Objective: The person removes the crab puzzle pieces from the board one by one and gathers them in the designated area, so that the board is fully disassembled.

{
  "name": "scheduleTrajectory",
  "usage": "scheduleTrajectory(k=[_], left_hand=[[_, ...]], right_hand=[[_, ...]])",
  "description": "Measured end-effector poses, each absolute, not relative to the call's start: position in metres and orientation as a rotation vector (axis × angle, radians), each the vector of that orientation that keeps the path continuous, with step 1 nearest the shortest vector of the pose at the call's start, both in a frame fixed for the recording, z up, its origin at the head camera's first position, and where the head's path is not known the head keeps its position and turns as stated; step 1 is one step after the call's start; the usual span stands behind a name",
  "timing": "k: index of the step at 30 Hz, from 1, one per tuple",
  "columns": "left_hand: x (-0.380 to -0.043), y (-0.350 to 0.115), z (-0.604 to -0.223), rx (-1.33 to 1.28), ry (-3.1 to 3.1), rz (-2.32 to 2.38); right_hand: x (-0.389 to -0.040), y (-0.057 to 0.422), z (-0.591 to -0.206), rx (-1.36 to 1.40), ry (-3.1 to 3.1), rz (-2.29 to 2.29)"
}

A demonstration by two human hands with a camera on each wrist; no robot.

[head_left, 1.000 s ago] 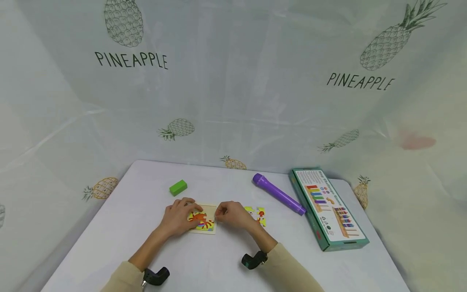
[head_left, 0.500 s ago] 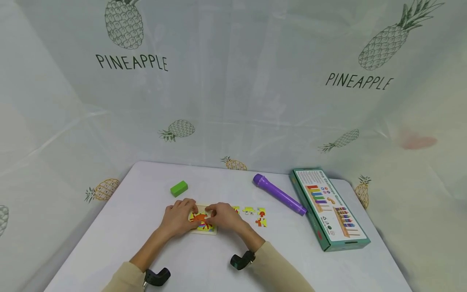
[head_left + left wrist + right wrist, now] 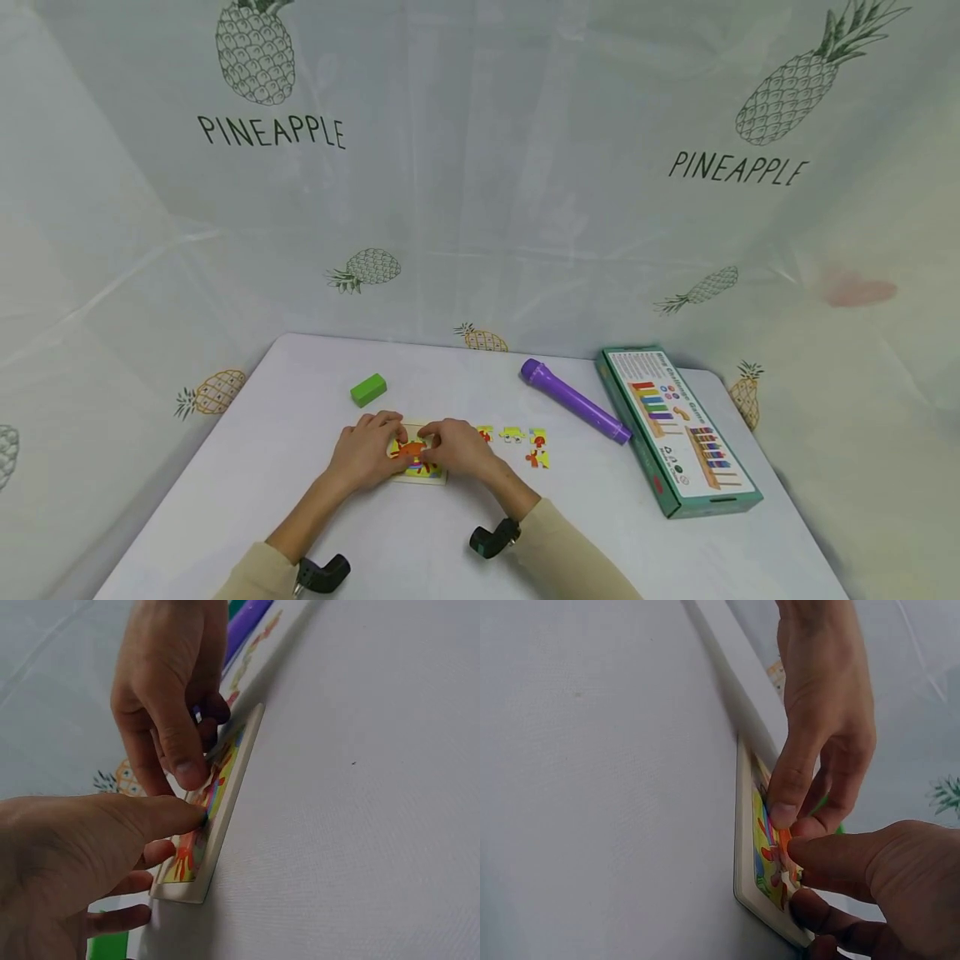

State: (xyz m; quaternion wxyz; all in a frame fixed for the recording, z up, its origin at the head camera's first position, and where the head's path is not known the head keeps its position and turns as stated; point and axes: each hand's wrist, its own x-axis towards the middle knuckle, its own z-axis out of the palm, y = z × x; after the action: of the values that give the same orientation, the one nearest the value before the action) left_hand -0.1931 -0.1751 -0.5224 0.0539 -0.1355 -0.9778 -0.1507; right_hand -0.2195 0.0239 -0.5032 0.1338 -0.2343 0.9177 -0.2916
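Observation:
A small wooden puzzle board [image 3: 424, 480] lies flat on the table, its pale frame around a yellow picture with an orange animal. My left hand [image 3: 366, 454] grips the board from the left, thumb over the picture and fingers at the far and left edge. From the right, my right hand [image 3: 461, 450] pinches a thin puzzle piece between thumb and forefinger, low over the picture; the fingers mostly hide the piece. In the left wrist view the board's frame [image 3: 234, 791] shows beneath both hands, whose thumbs are close together.
Several loose puzzle pieces [image 3: 512, 435] lie right of the board. A green block [image 3: 368, 389] sits behind the left hand. Further right are a purple microphone-shaped stick [image 3: 573, 401] and a green-edged game box [image 3: 682, 429]. A pineapple-print sheet [image 3: 480, 208] hangs behind the table.
My right hand has moved left from the board's right edge to over the picture, uncovering loose pieces behind it. My left hand has stayed on the board.

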Motion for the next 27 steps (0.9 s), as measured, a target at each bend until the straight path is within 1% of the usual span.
scheduleTrajectory(k=[12, 27], left_hand=[[-0.1940, -0.1755, -0.5188, -0.433, -2.980, -0.401], [-0.1948, -0.1760, -0.5163, -0.441, -3.043, -0.474]], right_hand=[[-0.2209, 0.0231, -0.5023, -0.663, 2.665, -0.857], [-0.2212, 0.0227, -0.5034, -0.652, 2.671, -0.845]])
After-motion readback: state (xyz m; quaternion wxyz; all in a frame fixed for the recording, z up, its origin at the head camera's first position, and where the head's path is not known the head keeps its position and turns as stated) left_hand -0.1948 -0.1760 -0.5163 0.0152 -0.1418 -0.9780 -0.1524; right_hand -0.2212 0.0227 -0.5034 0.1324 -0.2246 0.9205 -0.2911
